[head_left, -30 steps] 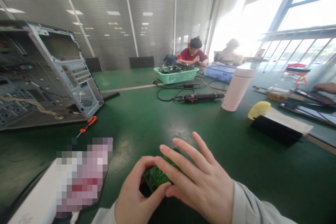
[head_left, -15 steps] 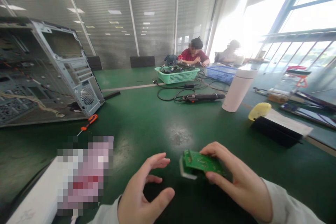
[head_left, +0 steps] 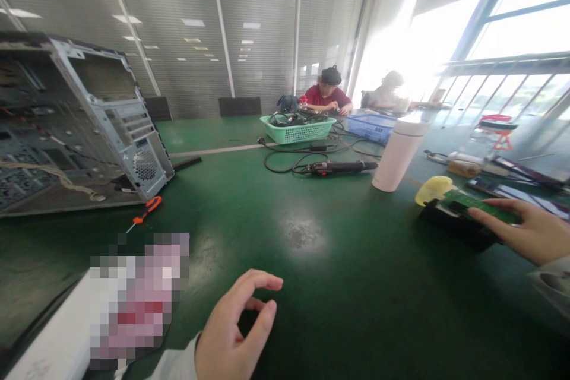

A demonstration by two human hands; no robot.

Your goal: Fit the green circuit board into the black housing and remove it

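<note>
Out to the right, the right hand (head_left: 529, 228) has its fingers gripping the board (head_left: 487, 206), and that board sits over the black box (head_left: 454, 231), right by the yellow thing (head_left: 431, 191); whether board and box touch, I can't tell. Here's the danger: the hold looks to be near one end, so a slack pinch could let the far end dip and knock the box. Swing it wide and a corner might catch the yellow thing, or clip the pale bottle (head_left: 396, 160) just beyond, tall and easily toppled. The left hand (head_left: 240, 323) hovers over the bench (head_left: 320, 314), fingers curled with a gap, nothing in them, too far off to save a drop! Further out lies the driver (head_left: 338, 167), its cord (head_left: 278, 170) looping loose, a likely snag, with the green basket (head_left: 298, 132) behind. Over left, the case (head_left: 149, 160) walls off that side, an orange screwdriver (head_left: 149, 209) near its foot.
</note>
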